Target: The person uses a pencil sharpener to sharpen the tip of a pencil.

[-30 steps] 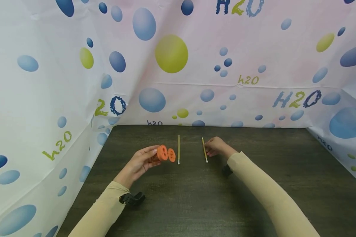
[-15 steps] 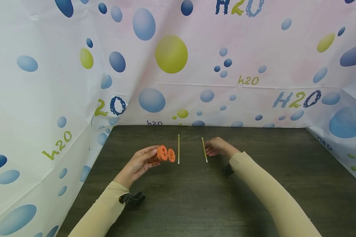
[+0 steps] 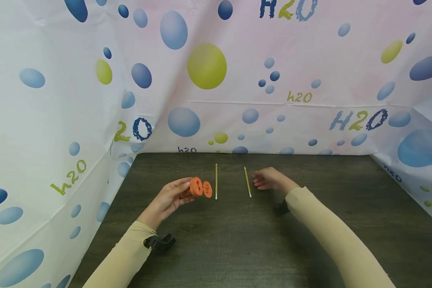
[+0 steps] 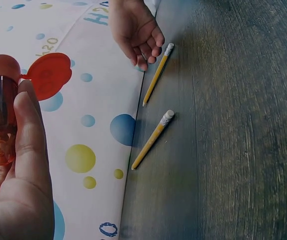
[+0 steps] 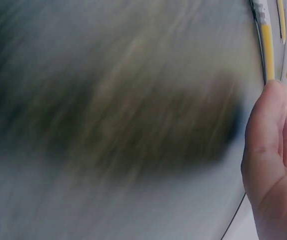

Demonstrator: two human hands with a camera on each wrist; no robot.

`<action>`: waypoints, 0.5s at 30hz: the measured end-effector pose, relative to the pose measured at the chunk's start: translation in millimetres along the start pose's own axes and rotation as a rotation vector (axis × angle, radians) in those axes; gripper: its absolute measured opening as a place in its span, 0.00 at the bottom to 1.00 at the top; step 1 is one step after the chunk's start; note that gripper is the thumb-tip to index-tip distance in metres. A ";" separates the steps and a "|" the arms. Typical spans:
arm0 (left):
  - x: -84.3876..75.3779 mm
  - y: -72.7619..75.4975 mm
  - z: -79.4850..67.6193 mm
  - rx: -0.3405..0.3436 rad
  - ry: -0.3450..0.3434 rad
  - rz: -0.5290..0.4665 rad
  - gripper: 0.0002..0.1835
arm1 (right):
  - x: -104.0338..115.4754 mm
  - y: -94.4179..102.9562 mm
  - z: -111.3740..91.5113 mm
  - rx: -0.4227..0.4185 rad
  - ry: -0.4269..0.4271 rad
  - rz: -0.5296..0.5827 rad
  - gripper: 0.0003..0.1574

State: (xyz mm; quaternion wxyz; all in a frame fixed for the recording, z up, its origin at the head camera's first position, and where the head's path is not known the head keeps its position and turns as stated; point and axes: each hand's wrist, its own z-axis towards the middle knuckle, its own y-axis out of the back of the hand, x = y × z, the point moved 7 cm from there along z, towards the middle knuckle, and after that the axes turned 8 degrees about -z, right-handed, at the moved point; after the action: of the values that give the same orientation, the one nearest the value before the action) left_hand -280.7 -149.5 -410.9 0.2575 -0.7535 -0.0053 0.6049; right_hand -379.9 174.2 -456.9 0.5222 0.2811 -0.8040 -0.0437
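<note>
The left hand (image 3: 171, 196), left of centre in the head view, grips an orange pencil sharpener (image 3: 196, 187) between thumb and fingers; the sharpener has two holes in its top, and its round lid (image 3: 207, 189) is flipped out towards the right of the frame. The right hand (image 3: 271, 179), right of centre, holds nothing; its fingers are loosely bent, their tips just beside the right-hand pencil (image 3: 247, 182) with a narrow gap between. The left-hand pencil (image 3: 216, 182) lies near the lid, almost straight up the frame; the other slants slightly, tip to the upper left. Both have their white eraser ends lower in the frame. The table (image 3: 230, 244) is dark, grained wood. A white sheet (image 3: 245, 90) printed with blue and green dots and "H2O" lettering fills the upper frame and both sides. Counted: two pencils, one sharpener, two hands, two pale yellow sleeves (image 3: 124, 256).
</note>
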 end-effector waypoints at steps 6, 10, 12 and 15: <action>-1.3 -0.3 -0.1 0.016 -0.008 -0.006 0.13 | -4.5 6.0 -9.9 -0.002 0.009 -0.005 0.30; -3.2 0.2 -0.4 0.013 -0.015 -0.009 0.13 | -6.2 6.8 -18.4 0.005 0.017 0.002 0.31; -3.4 1.0 -0.3 0.005 -0.014 -0.008 0.13 | -7.7 6.0 -21.7 0.015 0.020 0.012 0.31; -3.2 1.5 -0.2 0.000 -0.012 -0.010 0.14 | -10.7 3.5 -25.5 0.029 0.022 0.031 0.31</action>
State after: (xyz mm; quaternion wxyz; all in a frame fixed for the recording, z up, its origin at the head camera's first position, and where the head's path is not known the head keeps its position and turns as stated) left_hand -281.8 -151.9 -408.5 0.2604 -0.7498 -0.0105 0.6081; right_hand -356.0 188.1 -452.8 0.5275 0.2763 -0.8031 -0.0209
